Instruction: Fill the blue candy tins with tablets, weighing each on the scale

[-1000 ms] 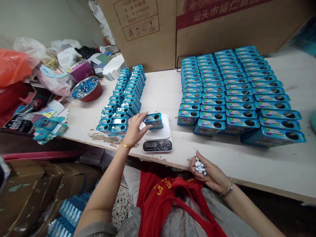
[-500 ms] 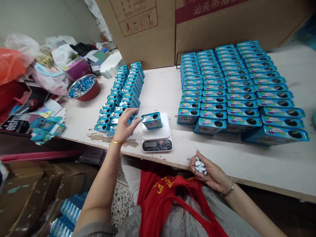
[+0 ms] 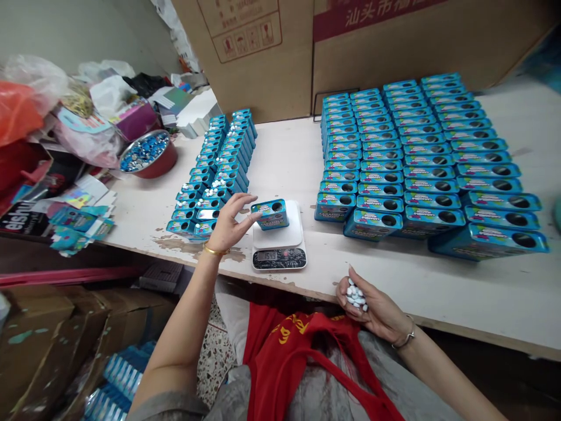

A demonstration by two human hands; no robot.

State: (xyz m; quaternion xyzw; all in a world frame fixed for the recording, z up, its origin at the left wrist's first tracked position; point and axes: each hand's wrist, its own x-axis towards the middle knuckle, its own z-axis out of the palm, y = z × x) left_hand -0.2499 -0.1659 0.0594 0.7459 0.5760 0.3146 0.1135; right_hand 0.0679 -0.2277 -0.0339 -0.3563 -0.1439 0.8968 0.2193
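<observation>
head view: a small blue tin [image 3: 270,213] stands on the white plate of a kitchen scale [image 3: 279,241] near the front edge of the bench [image 3: 298,158], its round hole facing up. the left hand [image 3: 228,224] sits just left of the tin, fingers spread and loosely curled, thumb tip [image 3: 255,216] at or just touching the tin's left side; it grips nothing. the right hand [image 3: 367,307] rests low at the bench edge, cupped palm-up around a heap of small white pellets [image 3: 356,296], fingers half closed to keep them in.

left of the scale stand two rows of like tins [image 3: 218,171], some with white pellets lying on top. right of it stands a large block of stacked tins [image 3: 421,158] with dark open holes. a red bowl [image 3: 148,155] of blue and silver pieces sits further left, cardboard boxes [image 3: 307,52] behind.

to weigh well, i judge the left hand should come clear of the tin and plate, since any touch would skew the display, whose digits are too small to read surely. the cupped hand should stay level so no pellet rolls off, and pellets should go singly through the hole, with the tin kept centred on the plate.
</observation>
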